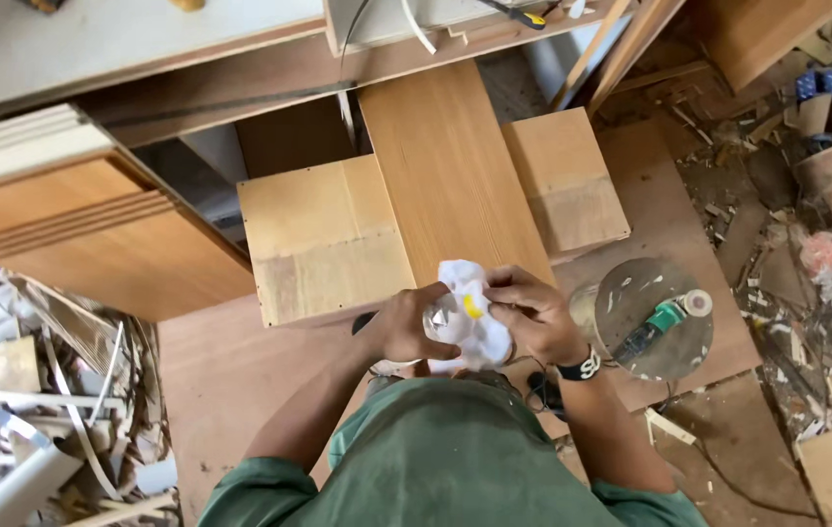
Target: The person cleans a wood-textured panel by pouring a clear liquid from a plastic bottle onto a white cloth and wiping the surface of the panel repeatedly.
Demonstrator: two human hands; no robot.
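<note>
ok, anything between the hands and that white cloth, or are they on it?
Nothing in the way. Both hands are already on the white cloth: left hand grips its left side, right hand its right, held above the long wooden board. A small clear object sits partly wrapped inside; what it is cannot be told.

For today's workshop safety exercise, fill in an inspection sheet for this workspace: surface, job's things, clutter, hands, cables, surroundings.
Surface: plywood sheet on the floor, with wooden boards lying over it.
Job's things: white cloth with a yellow patch, bunched between both hands.
Clutter: offcuts and edging strips at left, debris at right.
Hands: left hand and right hand both grip the cloth.
Cables: dark cord near the right wrist.
Surroundings: round can lid with a green-handled tool.
</note>
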